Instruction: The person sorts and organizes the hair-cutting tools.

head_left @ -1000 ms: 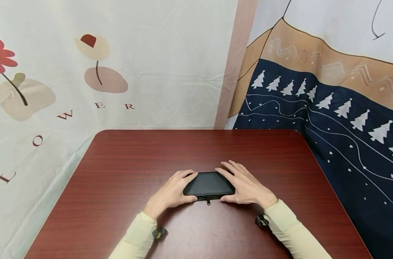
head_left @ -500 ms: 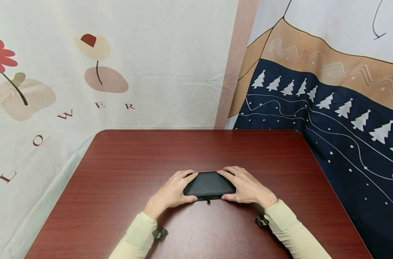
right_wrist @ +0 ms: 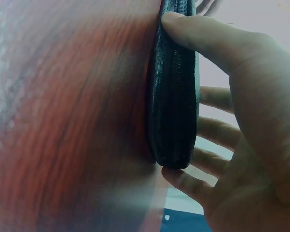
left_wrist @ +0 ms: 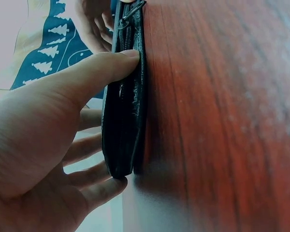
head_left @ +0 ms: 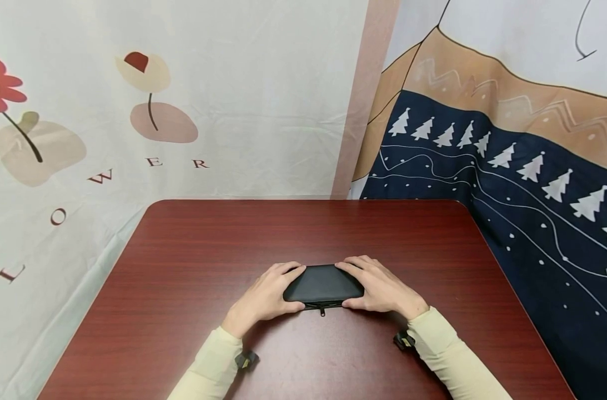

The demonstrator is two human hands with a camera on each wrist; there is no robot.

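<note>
A flat black zippered case (head_left: 324, 284) lies on the table in the head view, its zipper pull (head_left: 322, 313) hanging at the near edge. My left hand (head_left: 264, 293) grips its left end, thumb on the zipped near side and fingers round the far side. The right end is held the same way by my right hand (head_left: 381, 287). In the left wrist view, the left thumb (left_wrist: 121, 63) presses the zipper edge close to the pull. The right wrist view shows the right thumb (right_wrist: 183, 29) on that edge, with the other fingers behind the case.
The reddish-brown wooden table (head_left: 223, 233) has rounded far corners. Behind it hangs a pale curtain (head_left: 263, 111) with flower prints, and on the right a navy cloth (head_left: 523, 222) with white trees. Small dark devices (head_left: 246, 361) sit at both wrists.
My right fingers, raised and spread a second ago, have come down and drawn in against the case. The left hand and the case have stayed put.
</note>
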